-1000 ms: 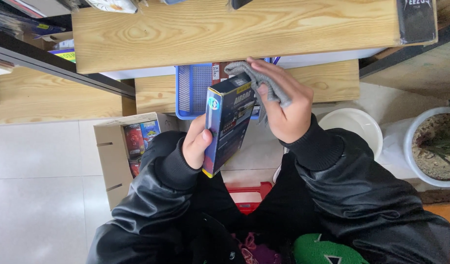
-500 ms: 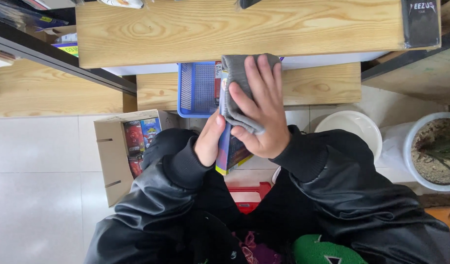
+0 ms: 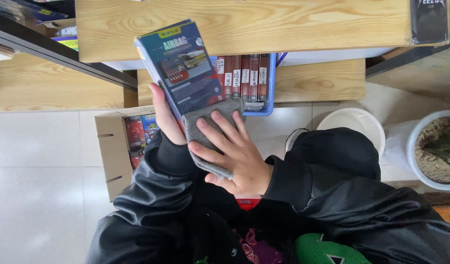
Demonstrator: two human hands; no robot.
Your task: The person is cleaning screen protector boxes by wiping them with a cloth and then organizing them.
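The only camera sits on my head and looks almost straight down past my chest. My hands come up close beneath it, at mid-frame. Wooden shelves (image 3: 244, 24) run along the top edge, and the tiled floor (image 3: 44, 161) lies far below at left.

A flat blue package (image 3: 183, 68) with a yellow strip stands tilted, front up, before the wooden shelf. Behind it, red packages with white labels (image 3: 243, 76) stand in a row. Red and blue packages (image 3: 139, 137) fill a cardboard box on the floor.
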